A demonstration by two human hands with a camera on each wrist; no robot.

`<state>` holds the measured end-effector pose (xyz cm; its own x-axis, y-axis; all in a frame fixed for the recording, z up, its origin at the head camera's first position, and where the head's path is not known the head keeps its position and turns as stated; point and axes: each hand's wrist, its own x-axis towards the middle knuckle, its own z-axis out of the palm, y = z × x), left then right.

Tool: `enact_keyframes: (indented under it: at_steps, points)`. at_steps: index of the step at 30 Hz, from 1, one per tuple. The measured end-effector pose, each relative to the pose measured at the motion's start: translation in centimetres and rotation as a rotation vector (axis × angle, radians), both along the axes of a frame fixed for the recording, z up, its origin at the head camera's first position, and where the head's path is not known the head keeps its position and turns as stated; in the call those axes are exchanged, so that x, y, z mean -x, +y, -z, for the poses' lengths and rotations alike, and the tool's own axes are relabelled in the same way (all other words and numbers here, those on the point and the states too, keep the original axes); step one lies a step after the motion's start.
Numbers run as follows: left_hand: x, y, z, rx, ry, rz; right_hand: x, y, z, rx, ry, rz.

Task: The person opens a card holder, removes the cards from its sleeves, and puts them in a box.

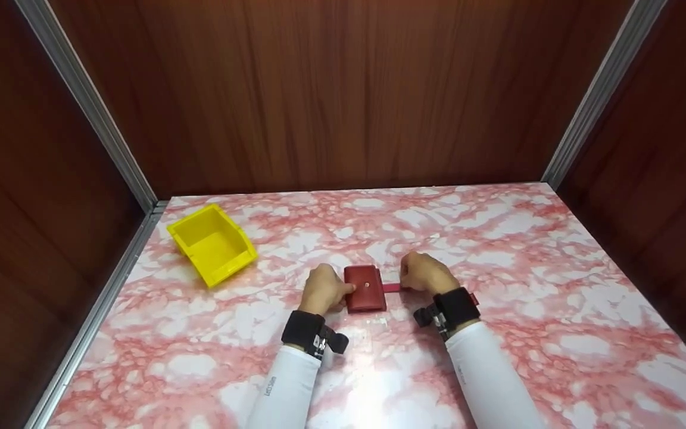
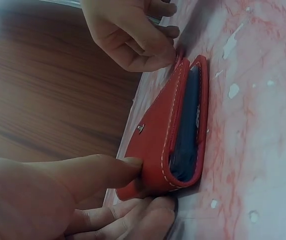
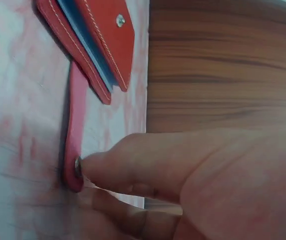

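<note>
A red leather card wallet point(image 1: 368, 298) with pale stitching and a metal snap stud lies folded on the table between both hands. Blue-grey inner sleeves point(image 2: 186, 125) show between its covers. My left hand point(image 1: 324, 289) pinches the folded left edge, thumb on the top cover and fingers at the side and below. From the wallet's right side a pink-red strap point(image 3: 76, 120) sticks out flat. My right hand point(image 1: 429, 274) holds the strap's far end, thumb against its metal snap point(image 3: 78, 167); the fingertips below are partly hidden.
A yellow open bin point(image 1: 215, 247) stands at the back left of the table. The tabletop point(image 1: 498, 369) has a pink and white marbled pattern. Dark wood panels point(image 1: 343, 95) with metal corner rails enclose the back and both sides.
</note>
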<state>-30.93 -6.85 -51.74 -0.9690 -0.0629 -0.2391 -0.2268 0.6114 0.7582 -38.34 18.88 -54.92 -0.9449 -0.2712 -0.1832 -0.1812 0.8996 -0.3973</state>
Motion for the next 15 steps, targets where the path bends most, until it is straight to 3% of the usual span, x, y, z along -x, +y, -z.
enact_keyframes:
  at_steps: [3, 5, 8, 12, 15]
  points:
    - [1.0, -0.1, 1.0, 0.019, 0.021, 0.018, 1.8, 0.4, 2.1, 0.002, -0.004, 0.019]
    - [1.6, -0.2, 1.7, 0.031, 0.035, 0.032, 2.0, 0.4, 2.2, 0.020, 0.000, 0.008]
    - [1.0, -0.2, 0.9, 0.035, 0.039, 0.037, -0.7, -0.8, -1.1, 0.048, -0.033, 0.002]
    - [-0.8, 0.1, -0.9, 0.023, 0.055, 0.032, -4.9, -2.4, -5.5, 0.070, -0.075, -0.011]
    - [-1.0, 0.1, -0.7, 0.019, 0.063, 0.037, -5.4, -2.6, -5.7, 0.074, -0.068, -0.010]
